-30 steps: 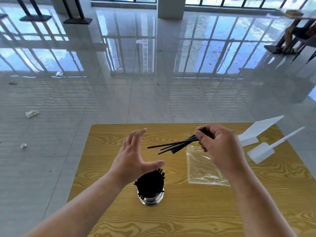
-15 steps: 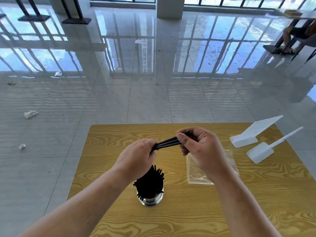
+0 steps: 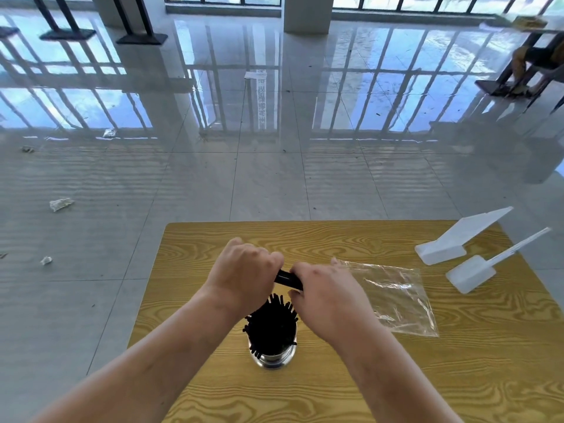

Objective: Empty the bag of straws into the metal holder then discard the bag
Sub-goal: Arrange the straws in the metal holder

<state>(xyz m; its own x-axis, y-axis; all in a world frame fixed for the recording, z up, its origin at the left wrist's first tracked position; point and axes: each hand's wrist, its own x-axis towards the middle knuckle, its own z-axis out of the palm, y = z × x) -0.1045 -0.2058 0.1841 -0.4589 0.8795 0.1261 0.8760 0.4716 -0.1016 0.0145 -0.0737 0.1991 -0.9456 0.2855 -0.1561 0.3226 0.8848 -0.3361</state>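
Tabletop (image 3: 457, 377), hands (image 3: 244, 276) seemingly closer, gripping straws (image 3: 287, 278)

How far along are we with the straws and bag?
Done: the bag lies flat on the table, apparently empty; many straws stand in the metal holder. In hand: left hand and right hand grip a bundle above it. Left: insert the bundle, discard the bag.

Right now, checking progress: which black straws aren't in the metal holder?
The black straw bundle gripped by left hand and right hand; the others stand in the round metal holder.
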